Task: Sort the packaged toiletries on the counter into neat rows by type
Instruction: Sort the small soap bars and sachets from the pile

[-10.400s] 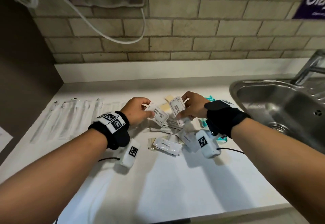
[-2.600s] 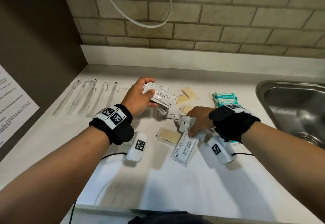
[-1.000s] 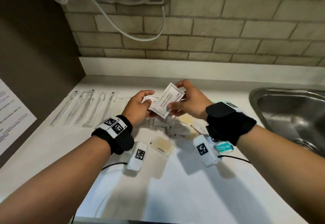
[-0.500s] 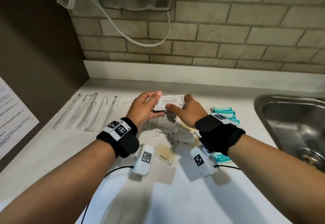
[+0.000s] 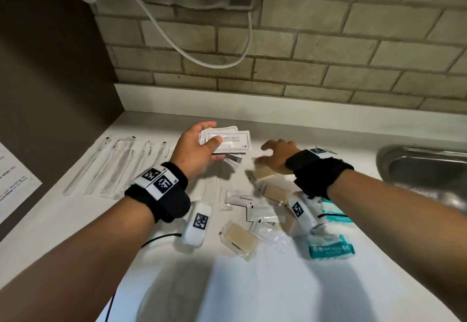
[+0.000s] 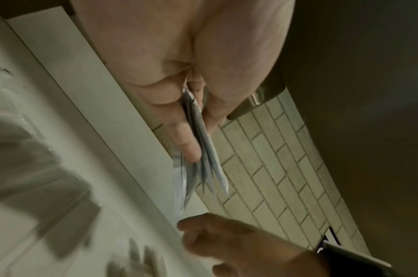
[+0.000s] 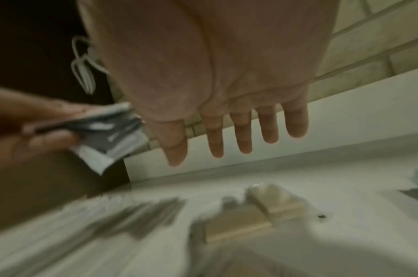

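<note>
My left hand [image 5: 199,148] grips a stack of white shampoo sachets [image 5: 233,140], thumb on top; the left wrist view shows the sachets [image 6: 204,150] edge-on between thumb and fingers. My right hand [image 5: 275,155] hovers with straight, spread fingers [image 7: 241,135] over the pile and holds nothing. Under it lie wrapped tan soap bars [image 5: 264,173], a toothpaste sachet [image 5: 240,198], another soap bar [image 5: 240,238] and clear packets [image 5: 267,234]. Teal wipe packs [image 5: 331,247] lie at the right.
A row of clear-wrapped toothbrushes [image 5: 118,165] lies at the back left of the white counter [image 5: 252,294]. A steel sink [image 5: 427,170] sits at the right. A brick wall with a white cable [image 5: 202,56] stands behind. A dark side wall carries a paper notice [image 5: 12,182].
My right hand has let go of the sachet it added to the stack and moved right and down over the soap bars. The left hand keeps the stack.
</note>
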`<state>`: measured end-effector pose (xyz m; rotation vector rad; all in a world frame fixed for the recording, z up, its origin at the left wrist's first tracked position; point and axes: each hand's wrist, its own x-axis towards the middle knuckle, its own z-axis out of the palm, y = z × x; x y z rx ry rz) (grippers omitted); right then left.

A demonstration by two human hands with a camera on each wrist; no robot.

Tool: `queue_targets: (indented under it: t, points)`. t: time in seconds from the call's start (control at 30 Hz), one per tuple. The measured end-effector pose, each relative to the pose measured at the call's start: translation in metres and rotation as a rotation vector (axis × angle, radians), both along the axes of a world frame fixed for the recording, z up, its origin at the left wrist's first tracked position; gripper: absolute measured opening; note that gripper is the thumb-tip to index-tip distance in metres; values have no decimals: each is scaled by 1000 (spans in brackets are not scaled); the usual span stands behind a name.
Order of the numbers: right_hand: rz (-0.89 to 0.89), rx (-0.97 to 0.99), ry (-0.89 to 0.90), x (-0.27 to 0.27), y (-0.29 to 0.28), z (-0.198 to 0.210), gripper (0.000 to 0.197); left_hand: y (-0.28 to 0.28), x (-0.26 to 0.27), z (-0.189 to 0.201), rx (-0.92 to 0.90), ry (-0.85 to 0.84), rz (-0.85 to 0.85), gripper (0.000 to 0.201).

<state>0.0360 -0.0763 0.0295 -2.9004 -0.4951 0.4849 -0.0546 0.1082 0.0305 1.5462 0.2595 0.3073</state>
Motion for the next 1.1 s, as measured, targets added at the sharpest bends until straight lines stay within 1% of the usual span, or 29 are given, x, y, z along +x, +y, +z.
queue_targets:
  t: [0.1,0.17,0.23,0.27,0.33,0.37,0.53,0.67,0.77,0.87,0.93,1.0,1.03,1.1]
  points:
    - [115,-183,53,-2,8,-15,77,2,7,5,23,-33,-24,35]
    - [169,-250,79,-11,5,-22,83,1,6,4,24,-40,-32,33]
    - [225,-270,60,-23,2,-24,78,0,8,-3,51,-24,-54,30]
    - [230,-298,109,-27,-4,-42,72,-5,16,-26,31,51,-85,29]
    - [314,-319,32,-34,-5,-49,60,-7,14,-28,35,65,-77,29]
    - [332,-348,22,-36,-4,-49,55,-7,14,-28,39,62,-83,29]
    - [468,-426,-47,-50,-4,-44,49,-8,18,-21,45,73,-109,31]
    - [543,-348,-86,-75,-12,-52,45,-15,13,-17,54,63,-121,30]
    - [566,-291,-80,-93,-14,-50,41,-21,8,-14,70,60,-133,30]
    - [508,-250,11,-105,-14,-43,43,-28,2,-12,81,62,-158,32]
    - [373,-162,141,-108,-15,-31,41,-30,-1,-13,92,68,-170,32]
    - [230,-41,269,-105,-17,-14,35,-33,-4,-15,106,73,-177,30]
    - [197,-18,261,-101,-19,-3,34,-33,-6,-15,112,74,-178,29]
    - [125,-5,130,-86,-24,14,43,-32,-7,-19,130,70,-174,26]
